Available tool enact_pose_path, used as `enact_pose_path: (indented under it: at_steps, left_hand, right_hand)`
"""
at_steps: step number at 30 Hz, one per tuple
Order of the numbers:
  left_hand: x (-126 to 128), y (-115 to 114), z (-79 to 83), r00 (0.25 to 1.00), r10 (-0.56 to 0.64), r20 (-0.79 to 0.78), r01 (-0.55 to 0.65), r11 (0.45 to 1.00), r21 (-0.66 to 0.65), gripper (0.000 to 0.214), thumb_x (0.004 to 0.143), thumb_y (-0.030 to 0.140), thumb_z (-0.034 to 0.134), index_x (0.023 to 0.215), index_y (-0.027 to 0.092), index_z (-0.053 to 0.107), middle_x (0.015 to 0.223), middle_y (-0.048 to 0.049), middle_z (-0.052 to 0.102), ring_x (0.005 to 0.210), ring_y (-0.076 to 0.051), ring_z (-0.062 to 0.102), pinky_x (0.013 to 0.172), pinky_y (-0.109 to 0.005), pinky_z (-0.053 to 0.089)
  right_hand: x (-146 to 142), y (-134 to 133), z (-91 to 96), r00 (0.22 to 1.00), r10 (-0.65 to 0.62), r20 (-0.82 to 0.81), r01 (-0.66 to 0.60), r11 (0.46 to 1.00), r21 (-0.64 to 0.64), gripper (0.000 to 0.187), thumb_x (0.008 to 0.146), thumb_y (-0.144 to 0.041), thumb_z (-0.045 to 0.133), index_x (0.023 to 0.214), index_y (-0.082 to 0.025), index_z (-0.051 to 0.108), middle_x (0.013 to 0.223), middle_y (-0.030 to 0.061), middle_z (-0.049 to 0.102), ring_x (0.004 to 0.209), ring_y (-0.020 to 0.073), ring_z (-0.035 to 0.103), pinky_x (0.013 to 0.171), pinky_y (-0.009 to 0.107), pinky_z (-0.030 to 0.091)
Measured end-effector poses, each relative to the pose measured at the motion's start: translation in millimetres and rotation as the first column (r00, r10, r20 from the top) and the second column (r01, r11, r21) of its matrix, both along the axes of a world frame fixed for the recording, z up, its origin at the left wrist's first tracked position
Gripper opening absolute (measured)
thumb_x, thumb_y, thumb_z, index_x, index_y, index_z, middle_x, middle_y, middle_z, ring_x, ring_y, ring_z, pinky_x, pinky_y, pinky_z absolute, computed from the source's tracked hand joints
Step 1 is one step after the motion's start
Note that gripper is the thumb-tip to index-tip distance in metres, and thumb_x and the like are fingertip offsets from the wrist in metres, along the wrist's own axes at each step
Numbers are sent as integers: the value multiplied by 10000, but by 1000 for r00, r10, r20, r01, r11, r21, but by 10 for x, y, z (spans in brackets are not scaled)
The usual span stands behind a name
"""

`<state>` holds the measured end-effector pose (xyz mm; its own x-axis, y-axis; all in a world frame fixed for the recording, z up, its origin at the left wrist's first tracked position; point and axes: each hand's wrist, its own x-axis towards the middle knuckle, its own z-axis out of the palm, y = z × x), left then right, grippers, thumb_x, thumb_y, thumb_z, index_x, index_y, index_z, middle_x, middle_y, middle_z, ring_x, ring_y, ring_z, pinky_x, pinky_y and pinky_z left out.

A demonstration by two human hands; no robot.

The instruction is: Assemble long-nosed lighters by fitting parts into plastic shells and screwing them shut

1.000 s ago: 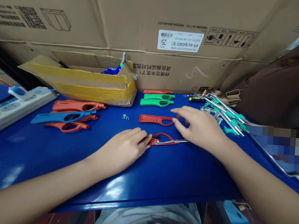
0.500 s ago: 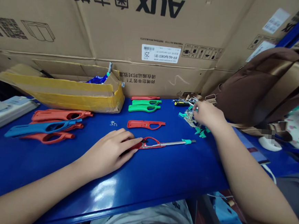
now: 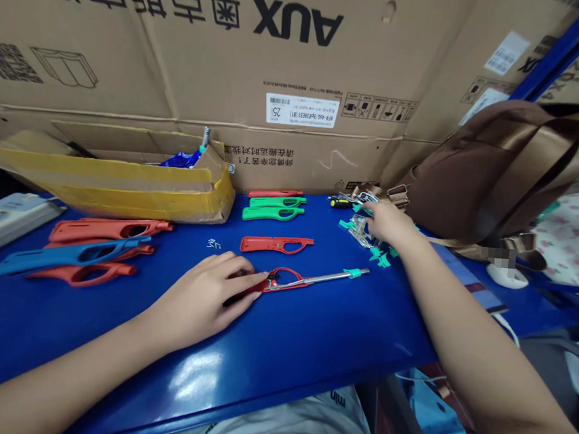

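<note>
My left hand [image 3: 218,288] is closed on the handle end of an open red gas lighter [image 3: 284,281] lying on the table. A thin wire and small dark parts show inside its red half-shell. Its metal tube points right and carries a teal piece [image 3: 352,273] near the tip. My right hand [image 3: 392,222] reaches into a pile of small clear and teal parts [image 3: 361,233], fingertips bent together among them. What they pinch, if anything, is hidden. Another red half-shell [image 3: 276,244] lies just beyond the lighter.
Green half-shells [image 3: 273,212] and a red one lie farther back, beside a taped cardboard box [image 3: 171,191]. Red and blue shells [image 3: 73,257] are stacked at left. A yellow-black screwdriver [image 3: 341,202] touches the pile. A brown bag [image 3: 473,171] stands at right, before large cardboard.
The whole view has shifted slightly. My right hand has moved a little toward the back of the parts pile. My left hand stays on the lighter.
</note>
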<state>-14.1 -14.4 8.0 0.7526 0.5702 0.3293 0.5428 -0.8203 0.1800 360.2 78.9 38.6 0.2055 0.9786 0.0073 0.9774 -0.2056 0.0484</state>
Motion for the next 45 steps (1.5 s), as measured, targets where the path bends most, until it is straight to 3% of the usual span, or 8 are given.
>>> enact_pose_path:
  at_steps: [14, 24, 28, 32, 35, 37, 40, 45]
  left_hand:
    - [-13, -3, -1, 999, 8, 32, -5, 997, -80, 341, 1007, 254, 535, 1324, 248, 663, 1145, -83, 671, 1029, -232, 623, 909, -388, 528]
    - [-8, -3, -11, 999, 3, 54, 3, 993, -120, 351, 1010, 254, 529, 1343, 242, 639, 1167, -90, 668, 1043, -238, 615, 922, -405, 523]
    - [-5, -5, -15, 998, 5, 63, 4, 990, -140, 348, 1009, 260, 529, 1337, 240, 644, 1158, -87, 672, 1038, -238, 620, 919, -410, 522]
    - [40, -27, -8, 989, 50, 142, -21, 981, -195, 345, 986, 318, 591, 1314, 237, 663, 1161, -80, 685, 1047, -233, 634, 937, -408, 530]
    - [105, -50, 15, 953, 155, 259, -90, 965, -248, 289, 971, 338, 618, 1218, 221, 715, 1114, -75, 722, 1017, -227, 665, 924, -398, 545]
    - [155, -65, 45, 920, 212, 329, -108, 945, -308, 254, 949, 323, 647, 1164, 220, 736, 1092, -65, 747, 1006, -220, 691, 931, -385, 551]
    - [231, -82, 107, 873, 295, 389, -119, 901, -417, 219, 927, 319, 680, 1101, 202, 746, 1008, -48, 774, 846, -179, 725, 760, -294, 579]
    - [324, -94, 182, 875, 267, 404, -104, 918, -383, 116, 908, 305, 717, 871, 195, 730, 853, -5, 758, 759, -151, 686, 712, -257, 523]
  right_hand:
    - [-5, 48, -117, 995, 103, -13, -98, 972, 212, 338, 988, -355, 626, 1285, -194, 616, 1333, 106, 613, 1117, 241, 644, 933, 459, 567]
    - [-36, 61, -57, 920, 190, -343, -71, 941, 331, 353, 981, -357, 636, 1286, -182, 613, 1323, 106, 618, 1128, 249, 640, 943, 474, 560]
    - [-175, 45, -34, 757, 214, -618, -43, 959, 279, 348, 983, -362, 634, 1268, -164, 614, 1245, 98, 648, 1042, 227, 668, 873, 436, 588]
    - [-514, -173, 42, 444, 256, -859, -155, 966, 208, 357, 971, -287, 637, 1287, -149, 547, 897, 34, 666, 797, 153, 680, 714, 319, 616]
    - [-812, -415, 96, 192, 246, -950, -307, 935, 180, 491, 906, -348, 710, 1346, -246, 516, 890, -15, 642, 741, 125, 673, 649, 287, 627]
    - [-984, -553, 107, 75, 198, -977, -404, 902, 152, 443, 859, -406, 753, 1236, -225, 611, 848, -11, 649, 730, 132, 678, 640, 298, 641]
    - [-1168, -688, 86, -25, 124, -992, -463, 878, 122, 383, 820, -429, 790, 1085, -181, 669, 795, 4, 690, 755, 135, 706, 699, 290, 648]
    - [-1296, -788, 12, -77, 54, -996, -446, 891, 83, 417, 769, -494, 823, 976, -167, 666, 720, 12, 719, 637, 118, 701, 615, 242, 606]
